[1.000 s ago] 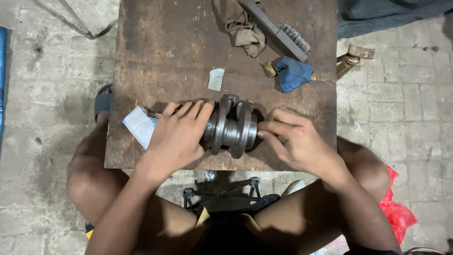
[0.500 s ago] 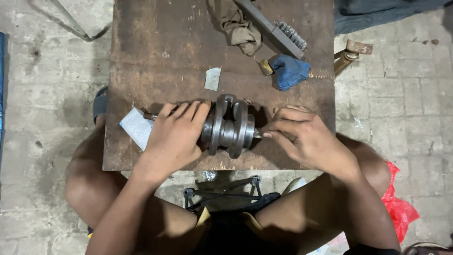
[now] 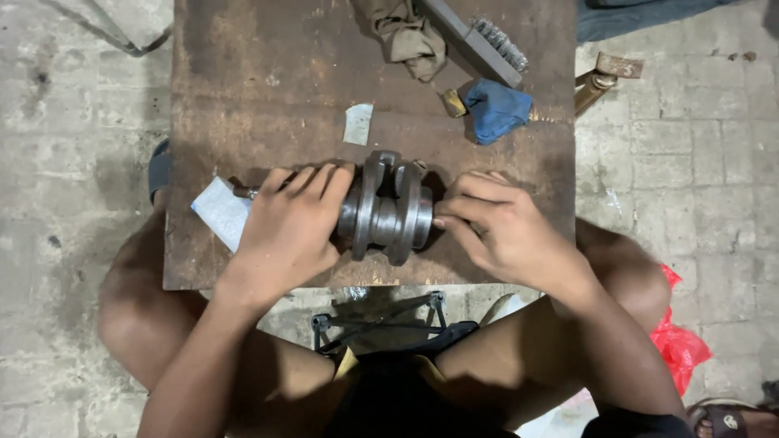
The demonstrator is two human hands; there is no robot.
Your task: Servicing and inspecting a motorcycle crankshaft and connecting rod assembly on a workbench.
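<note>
- I look straight down at a rusty brown metal work plate (image 3: 268, 89) set over a pale brick floor (image 3: 682, 186); every place below is given from the crankshaft lying on that plate.
- The grey steel crankshaft with two thick round webs (image 3: 388, 209) lies on its side near the plate's near edge, its shaft running left to right.
- My left hand (image 3: 288, 231) lies over the shaft's left end, fingers pressed together and curled across it, fingertips touching the left web.
- My right hand (image 3: 503, 231) sits at the crankshaft's right end, thumb and fingers pinching the stub of shaft there.
- A pale grey slip of paper (image 3: 221, 212) pokes out left of the crankshaft, partly under my left hand.
- A smaller pale scrap (image 3: 358, 124) lies just beyond the crankshaft.
- Further beyond and to the right lie a wire brush with a grey block handle (image 3: 479, 40), a blue cloth (image 3: 497, 109) and a crumpled khaki rag (image 3: 410, 36).
- To do this well, I judge the left hand should pin the shaft firmly so it cannot roll, while the right keeps a light, even pinch.
</note>
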